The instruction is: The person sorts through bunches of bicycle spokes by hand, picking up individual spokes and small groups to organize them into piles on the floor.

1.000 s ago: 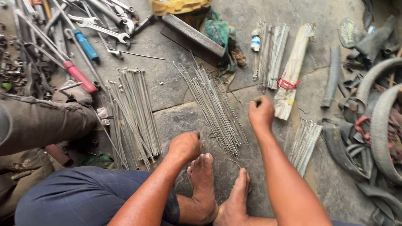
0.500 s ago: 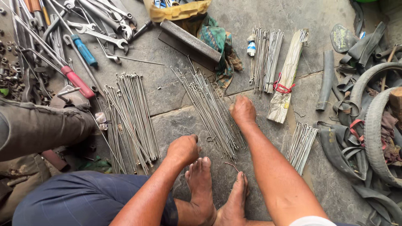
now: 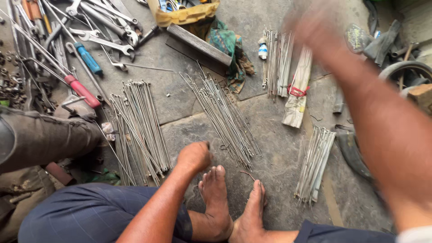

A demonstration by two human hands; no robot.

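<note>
Four loose spoke bundles lie on the stone floor (image 3: 279,153). The left hand (image 3: 194,156), fisted, rests between the left spoke bundle (image 3: 139,128) and the middle spoke bundle (image 3: 225,119), whose long axis runs diagonally away. The right hand (image 3: 310,27) is blurred; grip unclear.

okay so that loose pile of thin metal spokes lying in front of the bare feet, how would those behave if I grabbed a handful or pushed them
The loose spokes look like thin, straight steel rods, so each is probably springy but stiff. They lie unbound and fanned on the stone floor, so a push would likely roll and scatter them. A handful may slip apart unless gripped mid-length.
</note>
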